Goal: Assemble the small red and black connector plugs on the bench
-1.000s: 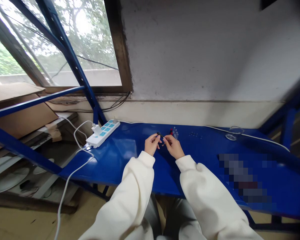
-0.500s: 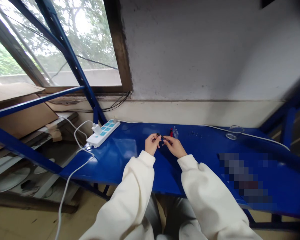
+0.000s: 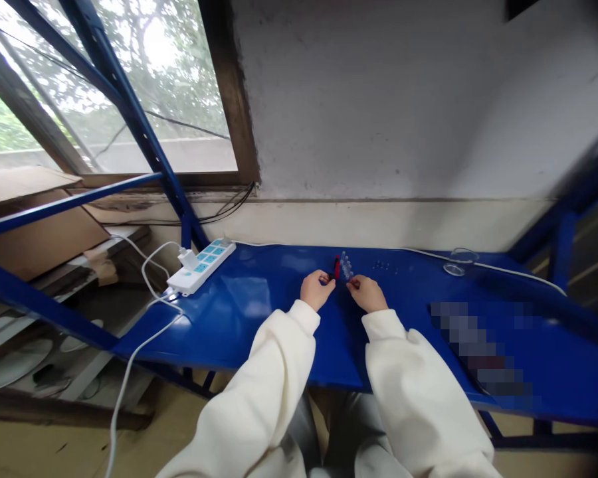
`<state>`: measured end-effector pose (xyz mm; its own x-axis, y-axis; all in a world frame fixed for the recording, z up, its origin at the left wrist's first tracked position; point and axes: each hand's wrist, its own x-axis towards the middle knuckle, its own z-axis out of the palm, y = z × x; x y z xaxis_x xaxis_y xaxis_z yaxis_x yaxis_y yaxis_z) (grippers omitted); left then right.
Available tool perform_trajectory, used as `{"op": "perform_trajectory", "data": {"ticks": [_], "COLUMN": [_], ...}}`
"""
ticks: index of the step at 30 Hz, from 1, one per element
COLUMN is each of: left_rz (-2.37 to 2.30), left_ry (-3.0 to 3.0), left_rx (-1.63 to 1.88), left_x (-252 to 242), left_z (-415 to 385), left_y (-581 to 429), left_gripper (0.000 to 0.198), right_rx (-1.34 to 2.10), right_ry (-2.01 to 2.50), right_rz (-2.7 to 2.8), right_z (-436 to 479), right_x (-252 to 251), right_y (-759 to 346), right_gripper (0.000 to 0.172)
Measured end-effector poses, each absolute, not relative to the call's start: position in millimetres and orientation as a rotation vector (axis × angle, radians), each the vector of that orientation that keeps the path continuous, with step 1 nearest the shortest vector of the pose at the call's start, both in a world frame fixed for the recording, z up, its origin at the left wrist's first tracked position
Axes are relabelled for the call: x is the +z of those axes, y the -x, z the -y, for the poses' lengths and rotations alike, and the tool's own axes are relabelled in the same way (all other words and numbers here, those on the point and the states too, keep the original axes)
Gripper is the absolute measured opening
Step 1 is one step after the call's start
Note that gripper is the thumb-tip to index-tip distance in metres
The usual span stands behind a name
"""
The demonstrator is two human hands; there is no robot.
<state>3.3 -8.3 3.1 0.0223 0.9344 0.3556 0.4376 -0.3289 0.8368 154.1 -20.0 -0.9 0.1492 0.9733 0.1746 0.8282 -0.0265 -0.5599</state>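
Over the middle of the blue table (image 3: 279, 332), my left hand (image 3: 317, 289) is closed in a pinch, with a small dark piece at its fingertips beside a red object (image 3: 337, 265). My right hand (image 3: 367, 293) is pinched too, its fingertips at the near end of a row of small clear plastic pieces (image 3: 345, 263). What it holds, if anything, is too small to tell. The red object stands just left of the clear pieces. A few tiny clear bits (image 3: 381, 265) lie further right on the table.
A white power strip (image 3: 202, 267) with a plug and cables lies at the table's left end. A clear ring-shaped item (image 3: 454, 269) sits at the back right near a white cable (image 3: 523, 273). A blurred-out patch (image 3: 478, 352) covers the right side. Blue frame posts stand at both sides.
My hands have moved apart from each other. My left hand has come right and down beside the red object, and my right hand has moved right to the clear pieces.
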Motion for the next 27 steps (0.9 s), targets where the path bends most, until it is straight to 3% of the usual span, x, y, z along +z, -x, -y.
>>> {"op": "perform_trajectory", "data": {"ticks": [19, 27], "left_rz": [-1.749, -1.7], "left_ry": [-2.186, -2.326], "left_rx": [0.962, 1.023], "left_x": [-14, -1], "left_z": [-3, 20], "left_y": [-22, -17], "left_gripper": [0.01, 0.034], "right_rx": [0.243, 0.216], "right_ry": [2.082, 2.099], "right_rz": [1.678, 1.71], "right_z": [17, 19], "right_x": [-6, -4], "right_y": [-146, -145], "right_gripper": [0.024, 0.024]}}
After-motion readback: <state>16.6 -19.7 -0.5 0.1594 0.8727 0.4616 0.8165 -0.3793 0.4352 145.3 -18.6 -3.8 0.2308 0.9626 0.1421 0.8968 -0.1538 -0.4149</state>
